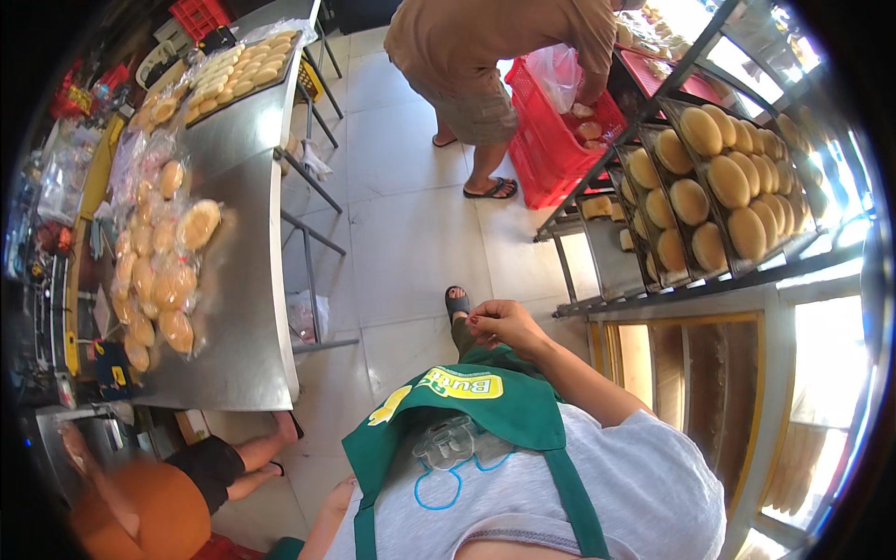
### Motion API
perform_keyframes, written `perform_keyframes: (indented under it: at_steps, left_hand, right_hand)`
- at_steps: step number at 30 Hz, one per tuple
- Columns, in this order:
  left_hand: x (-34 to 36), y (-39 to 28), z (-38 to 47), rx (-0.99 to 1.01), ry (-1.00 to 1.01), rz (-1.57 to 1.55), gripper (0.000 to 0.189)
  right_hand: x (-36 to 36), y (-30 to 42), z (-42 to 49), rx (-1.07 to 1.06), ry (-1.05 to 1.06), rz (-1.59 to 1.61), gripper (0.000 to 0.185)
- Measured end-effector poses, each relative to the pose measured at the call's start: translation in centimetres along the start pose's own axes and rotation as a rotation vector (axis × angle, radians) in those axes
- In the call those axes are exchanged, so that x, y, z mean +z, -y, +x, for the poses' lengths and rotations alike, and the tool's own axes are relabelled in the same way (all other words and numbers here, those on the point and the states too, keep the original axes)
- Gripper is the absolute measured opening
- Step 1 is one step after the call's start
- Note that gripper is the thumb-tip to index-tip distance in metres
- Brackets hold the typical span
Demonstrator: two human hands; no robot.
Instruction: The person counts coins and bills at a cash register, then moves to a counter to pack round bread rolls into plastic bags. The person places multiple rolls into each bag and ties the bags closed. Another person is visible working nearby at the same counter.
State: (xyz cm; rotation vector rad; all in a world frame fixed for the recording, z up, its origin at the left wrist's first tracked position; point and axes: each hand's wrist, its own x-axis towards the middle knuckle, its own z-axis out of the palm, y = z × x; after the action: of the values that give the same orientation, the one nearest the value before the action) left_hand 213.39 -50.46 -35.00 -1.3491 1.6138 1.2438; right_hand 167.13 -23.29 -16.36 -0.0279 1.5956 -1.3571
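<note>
My right hand (505,323) is in front of my green apron (462,402), its fingers curled in and the thumb near the index finger. Nothing shows in its grasp. At the apron's left edge, part of my left arm or hand (341,493) is visible; its fingers are hidden. To the left, a steel table (241,294) bears bagged bread buns (157,273) in clear plastic. Farther along it sits a tray of pale buns (245,66). On my right a metal rack (588,306) holds tilted-looking trays of round buns (742,175).
Ahead, a person in a brown shirt (490,42) bends over stacked red crates (553,150) holding bread and plastic bags. Another person in orange (147,507) is at lower left. Table legs (308,280) stand beside the tiled floor (413,238). A yellow-edged wooden cabinet (679,378) lies below the rack.
</note>
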Motion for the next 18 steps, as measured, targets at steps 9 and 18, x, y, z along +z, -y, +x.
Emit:
perform_keyframes:
  at_steps: [9,18]
  left_hand:
    - [-7.7,-19.6,-2.1,0.111,-0.065,-0.058,0.035]
    - [-12.6,-31.1,-1.4,0.183,0.289,-0.044,0.038]
  right_hand:
    - [-5.5,12.5,14.9,-0.142,0.050,0.048,0.017]
    - [-8.4,18.8,22.1,-0.172,0.024,-0.109,0.017]
